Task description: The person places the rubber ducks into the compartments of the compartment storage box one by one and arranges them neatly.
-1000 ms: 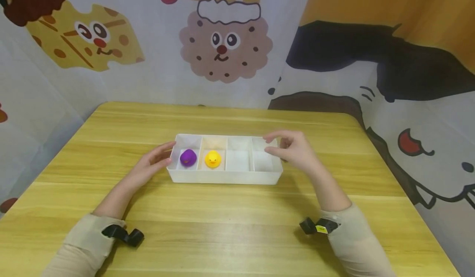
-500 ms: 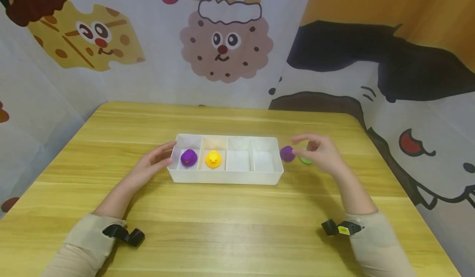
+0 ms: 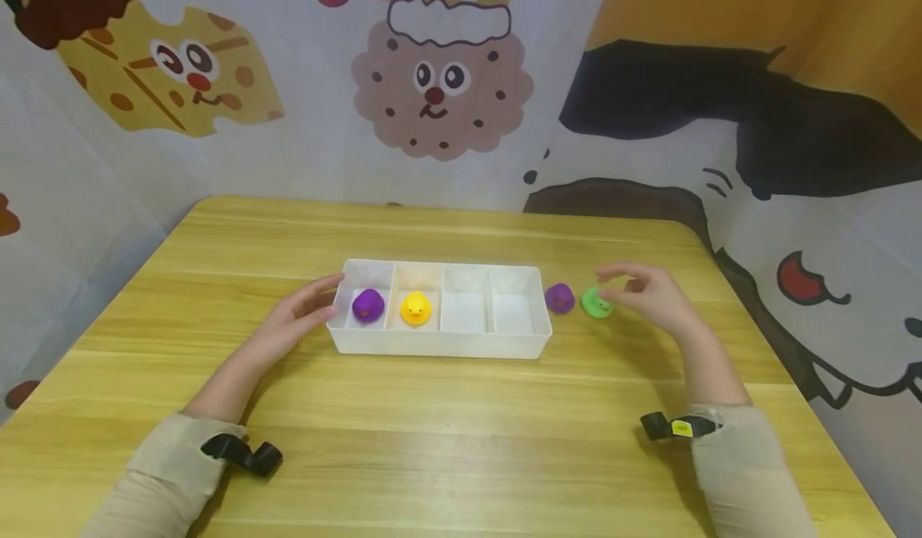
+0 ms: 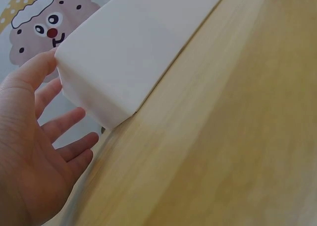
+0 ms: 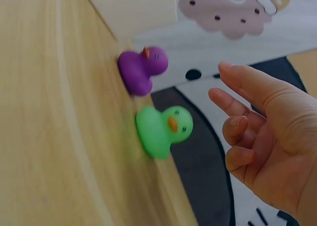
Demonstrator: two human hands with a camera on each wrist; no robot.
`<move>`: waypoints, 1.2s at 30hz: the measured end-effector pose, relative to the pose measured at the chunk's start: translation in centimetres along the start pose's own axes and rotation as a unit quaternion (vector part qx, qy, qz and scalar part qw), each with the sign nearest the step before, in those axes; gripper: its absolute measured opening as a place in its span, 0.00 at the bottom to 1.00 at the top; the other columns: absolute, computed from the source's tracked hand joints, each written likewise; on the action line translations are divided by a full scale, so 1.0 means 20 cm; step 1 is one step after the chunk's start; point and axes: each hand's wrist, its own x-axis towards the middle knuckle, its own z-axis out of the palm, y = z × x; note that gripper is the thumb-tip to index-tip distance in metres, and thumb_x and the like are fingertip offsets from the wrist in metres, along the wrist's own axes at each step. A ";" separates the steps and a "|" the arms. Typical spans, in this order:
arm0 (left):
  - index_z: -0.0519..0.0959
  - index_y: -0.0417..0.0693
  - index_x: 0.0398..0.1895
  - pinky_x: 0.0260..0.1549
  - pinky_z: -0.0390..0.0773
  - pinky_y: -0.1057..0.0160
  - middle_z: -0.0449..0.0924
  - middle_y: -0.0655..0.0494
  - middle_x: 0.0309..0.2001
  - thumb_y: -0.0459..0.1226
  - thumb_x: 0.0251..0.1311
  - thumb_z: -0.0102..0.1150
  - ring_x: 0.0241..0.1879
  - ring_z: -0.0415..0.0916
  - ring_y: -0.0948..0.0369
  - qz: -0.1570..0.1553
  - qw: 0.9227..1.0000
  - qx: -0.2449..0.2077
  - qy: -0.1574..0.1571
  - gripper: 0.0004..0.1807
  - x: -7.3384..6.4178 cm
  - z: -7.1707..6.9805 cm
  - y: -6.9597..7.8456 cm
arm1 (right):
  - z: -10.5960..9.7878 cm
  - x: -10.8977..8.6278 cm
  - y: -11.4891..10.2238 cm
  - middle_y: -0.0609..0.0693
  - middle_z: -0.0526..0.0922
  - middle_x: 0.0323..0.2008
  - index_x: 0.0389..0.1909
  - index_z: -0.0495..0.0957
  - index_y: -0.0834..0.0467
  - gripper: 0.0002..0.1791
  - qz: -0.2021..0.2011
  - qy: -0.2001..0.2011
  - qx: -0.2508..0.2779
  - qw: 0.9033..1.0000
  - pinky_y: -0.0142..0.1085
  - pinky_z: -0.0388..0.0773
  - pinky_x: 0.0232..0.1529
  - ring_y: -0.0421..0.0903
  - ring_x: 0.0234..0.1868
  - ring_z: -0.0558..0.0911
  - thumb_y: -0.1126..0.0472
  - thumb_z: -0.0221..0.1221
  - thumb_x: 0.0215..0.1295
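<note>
Yellow-toned wood forms the table. The white tray, its long axis running across from left to right, meets the fingertips of the left hand, whose fingers are extended and clasp nothing. The right hand, raised above the tabletop with thumb and forefinger parted, is likewise free of any load. The green duck sits upright just left of and below this gap, apart from the fingers and nearer the right hand; a purple duck stands farther left, beside the tray.
</note>
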 end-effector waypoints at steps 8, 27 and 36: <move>0.59 0.45 0.73 0.54 0.65 0.74 0.62 0.37 0.67 0.38 0.70 0.51 0.66 0.59 0.44 0.005 1.000 -0.007 0.002 0.29 0.00 0.00 0.00 | -0.01 0.01 0.10 0.56 0.79 0.52 0.57 0.77 0.58 0.24 0.005 -0.020 -0.013 1.000 0.41 0.73 0.44 0.52 0.44 0.76 0.52 0.64 0.62; 0.59 0.45 0.73 0.55 0.65 0.73 0.62 0.38 0.67 0.37 0.70 0.51 0.66 0.60 0.44 0.003 1.000 -0.005 0.000 0.29 0.00 0.00 0.00 | 0.00 0.00 0.18 0.58 0.75 0.57 0.58 0.75 0.60 0.24 0.037 -0.052 0.025 0.998 0.40 0.76 0.39 0.49 0.39 0.76 0.56 0.64 0.62; 0.59 0.45 0.72 0.55 0.66 0.71 0.62 0.37 0.67 0.37 0.70 0.51 0.65 0.60 0.43 0.003 1.000 -0.002 0.001 0.29 0.00 0.00 0.00 | 0.01 0.01 0.22 0.60 0.72 0.61 0.59 0.74 0.60 0.25 0.046 -0.055 0.026 0.997 0.44 0.72 0.49 0.53 0.49 0.75 0.55 0.63 0.63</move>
